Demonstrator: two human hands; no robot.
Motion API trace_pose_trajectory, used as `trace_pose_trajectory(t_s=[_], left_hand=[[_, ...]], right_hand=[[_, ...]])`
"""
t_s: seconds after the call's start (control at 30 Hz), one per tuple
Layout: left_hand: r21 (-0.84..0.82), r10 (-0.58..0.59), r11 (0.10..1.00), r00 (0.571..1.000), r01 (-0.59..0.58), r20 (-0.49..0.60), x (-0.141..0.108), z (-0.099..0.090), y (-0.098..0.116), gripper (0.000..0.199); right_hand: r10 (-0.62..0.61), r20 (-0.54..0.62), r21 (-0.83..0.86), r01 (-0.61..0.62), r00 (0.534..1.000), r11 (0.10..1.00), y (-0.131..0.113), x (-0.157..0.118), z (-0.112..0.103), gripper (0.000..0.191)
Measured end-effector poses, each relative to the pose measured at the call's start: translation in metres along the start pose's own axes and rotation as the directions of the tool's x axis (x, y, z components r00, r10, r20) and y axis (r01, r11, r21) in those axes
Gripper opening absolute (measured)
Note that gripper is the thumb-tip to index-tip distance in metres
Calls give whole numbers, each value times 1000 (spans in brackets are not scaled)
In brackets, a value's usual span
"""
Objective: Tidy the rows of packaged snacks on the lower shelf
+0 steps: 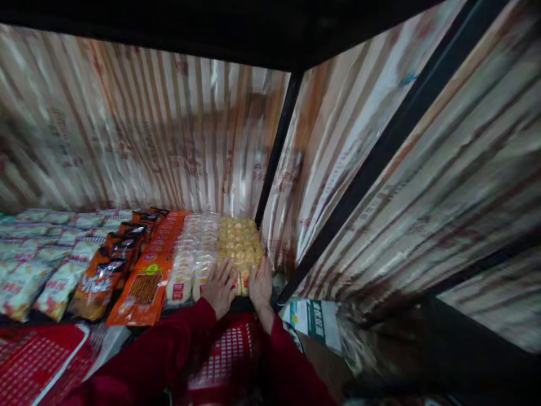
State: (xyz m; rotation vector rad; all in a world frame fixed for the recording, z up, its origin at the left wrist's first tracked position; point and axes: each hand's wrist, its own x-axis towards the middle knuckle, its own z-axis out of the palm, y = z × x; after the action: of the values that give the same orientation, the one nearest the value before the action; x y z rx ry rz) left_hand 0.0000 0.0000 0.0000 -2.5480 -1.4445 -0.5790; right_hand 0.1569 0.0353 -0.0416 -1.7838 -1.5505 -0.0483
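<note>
My left hand (220, 286) lies with stretched fingers across the front of the yellow snack packs (240, 237) at the right end of the shelf. Its edge overlaps the clear packs of white round snacks (188, 265) beside them. On the other side, my right hand (260, 285) touches the front right part of the yellow packs, fingers straight and pointing away from me. Both palms face down or inward, and what lies under them is hidden. Below my forearms stands a red plastic basket (224, 355), its contents hidden.
Left along the shelf are orange flat packs (147, 279), orange-and-black bags (99, 285) and rows of white bags (54, 287). Another red basket (38, 355) is at lower left. Black metal posts (281, 146) and striped plastic-wrapped stacks (190, 129) stand behind and right.
</note>
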Motion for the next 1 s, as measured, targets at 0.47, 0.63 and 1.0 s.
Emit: trace_pose_trajectory(t_s=[0.47,0.63,1.0], left_hand=[[-55,-88,993,954,109,287,162,49,-40,52],[-83,-34,995,949,63,314,158,50,-44,51],[-117,-69,985,920,123,385,188,65,-26,59]], right_hand=[[-158,-86,-67,153,984,986,12,1,15,76],[-59,-76,44,62,995,997,9,1,8,76],[-22,-53,96,27,998,995,8,0,7,74]])
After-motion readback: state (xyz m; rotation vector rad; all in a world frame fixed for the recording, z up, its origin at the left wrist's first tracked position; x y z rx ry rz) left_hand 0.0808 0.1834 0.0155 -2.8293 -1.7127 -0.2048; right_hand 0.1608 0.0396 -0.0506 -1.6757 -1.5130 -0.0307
